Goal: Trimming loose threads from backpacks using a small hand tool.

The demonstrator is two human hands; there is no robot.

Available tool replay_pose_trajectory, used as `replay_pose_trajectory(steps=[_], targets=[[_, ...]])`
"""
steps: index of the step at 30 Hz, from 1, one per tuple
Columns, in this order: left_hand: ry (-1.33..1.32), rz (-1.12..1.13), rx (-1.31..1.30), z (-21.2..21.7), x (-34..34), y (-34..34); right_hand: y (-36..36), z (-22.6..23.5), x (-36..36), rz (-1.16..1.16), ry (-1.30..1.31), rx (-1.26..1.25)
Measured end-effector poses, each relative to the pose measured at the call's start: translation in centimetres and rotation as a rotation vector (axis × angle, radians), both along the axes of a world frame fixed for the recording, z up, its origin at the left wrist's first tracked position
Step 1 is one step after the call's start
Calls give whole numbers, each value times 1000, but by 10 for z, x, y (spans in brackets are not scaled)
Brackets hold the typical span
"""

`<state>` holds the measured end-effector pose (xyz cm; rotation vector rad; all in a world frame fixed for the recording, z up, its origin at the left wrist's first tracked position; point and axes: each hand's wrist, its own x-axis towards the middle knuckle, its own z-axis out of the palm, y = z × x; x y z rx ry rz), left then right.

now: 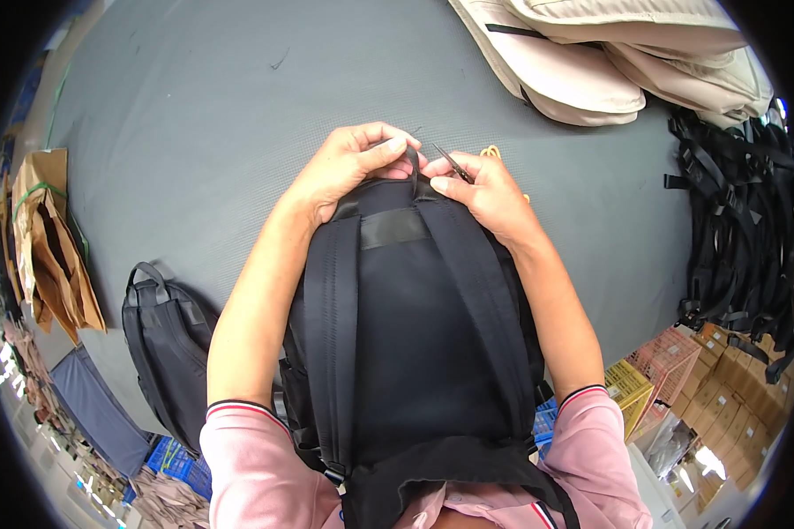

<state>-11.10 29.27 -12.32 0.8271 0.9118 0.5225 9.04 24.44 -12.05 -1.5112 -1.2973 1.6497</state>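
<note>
Your left hand (348,167) pinches the loop (412,163) at the top of the black backpack (415,335), which lies on the grey table (194,132) against you. Your right hand (485,194) grips small snips (454,164) beside that loop.

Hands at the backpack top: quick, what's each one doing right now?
Left hand: closed, pinching the top loop of the black backpack.
Right hand: closed on small snips, blades near the loop.
</note>
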Motion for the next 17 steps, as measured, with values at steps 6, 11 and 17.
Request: replay_pose_trajectory(steps=[6,11,17], targets=[[132,34,-72,6,9,-1,-6,0,-6,-30,-99,95],[100,138,-34,1,8,-4,-21,26,-18,-57,-598,573],[76,128,-67,1,4,-3,-18,58,-8,266,-864,727]])
